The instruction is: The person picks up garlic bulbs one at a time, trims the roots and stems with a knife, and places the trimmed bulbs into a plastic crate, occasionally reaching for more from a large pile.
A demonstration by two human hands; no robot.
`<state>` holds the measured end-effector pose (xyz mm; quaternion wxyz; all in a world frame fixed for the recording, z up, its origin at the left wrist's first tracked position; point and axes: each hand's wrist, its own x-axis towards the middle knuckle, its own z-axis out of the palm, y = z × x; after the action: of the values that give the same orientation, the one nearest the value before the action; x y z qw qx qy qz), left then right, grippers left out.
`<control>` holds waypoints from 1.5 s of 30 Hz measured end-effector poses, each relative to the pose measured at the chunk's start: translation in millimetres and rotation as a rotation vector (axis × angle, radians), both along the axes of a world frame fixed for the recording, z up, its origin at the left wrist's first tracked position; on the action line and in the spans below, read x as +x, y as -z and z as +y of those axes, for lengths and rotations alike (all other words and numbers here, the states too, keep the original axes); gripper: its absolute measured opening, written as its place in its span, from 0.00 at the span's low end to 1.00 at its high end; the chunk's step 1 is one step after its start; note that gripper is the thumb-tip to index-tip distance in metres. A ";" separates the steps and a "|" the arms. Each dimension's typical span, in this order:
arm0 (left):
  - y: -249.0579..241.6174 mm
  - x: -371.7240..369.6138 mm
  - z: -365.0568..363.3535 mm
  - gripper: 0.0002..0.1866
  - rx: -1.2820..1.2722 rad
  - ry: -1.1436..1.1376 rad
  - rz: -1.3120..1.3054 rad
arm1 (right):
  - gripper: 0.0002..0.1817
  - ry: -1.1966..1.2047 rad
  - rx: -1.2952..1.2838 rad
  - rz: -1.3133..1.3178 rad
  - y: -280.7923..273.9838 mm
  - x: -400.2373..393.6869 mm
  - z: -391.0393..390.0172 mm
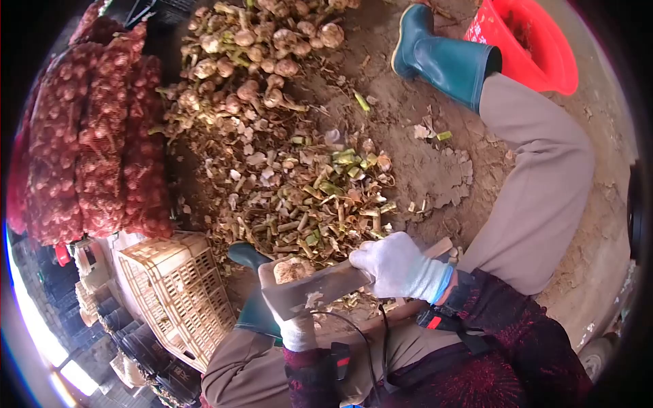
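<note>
My right hand (401, 266), in a pale glove with a blue cuff, is closed around a cleaver (320, 289). Its wide blade points left, and the end of its wooden handle sticks out past my fist. My left hand (298, 333), also gloved, is partly hidden behind the blade and grips a garlic bulb (294, 270). The bulb shows just above the blade's upper edge. Under and beyond my hands lies a heap of cut stalks and dry skins (306, 204).
A pile of garlic with stalks (258, 54) lies at the far side. Filled red mesh sacks (95, 143) stand at left, above a cream plastic crate (180, 292). A red bucket (561, 61) is at upper right, near my green boot (445, 64).
</note>
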<state>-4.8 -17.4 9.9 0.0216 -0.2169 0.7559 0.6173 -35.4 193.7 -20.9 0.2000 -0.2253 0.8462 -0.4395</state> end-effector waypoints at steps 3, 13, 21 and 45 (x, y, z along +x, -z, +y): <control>-1.4 -2.9 11.7 0.27 0.149 -0.093 -0.004 | 0.09 -0.021 0.045 0.007 19.8 0.5 -4.0; -42.2 -11.7 15.8 0.31 0.257 -0.173 0.082 | 0.09 0.153 0.159 -0.267 -2.6 -2.7 -9.7; -36.2 -15.0 14.3 0.32 0.295 -0.100 -0.008 | 0.08 -0.045 0.452 -0.167 17.1 -35.1 3.2; -19.5 -34.8 44.3 0.35 0.503 -0.048 0.058 | 0.15 0.593 -0.283 -0.686 24.1 21.0 -11.1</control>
<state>-39.6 26.9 29.3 0.0386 -0.2049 0.5734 0.7923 -14.4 182.6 -45.0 0.3013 0.1590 0.6909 -0.6376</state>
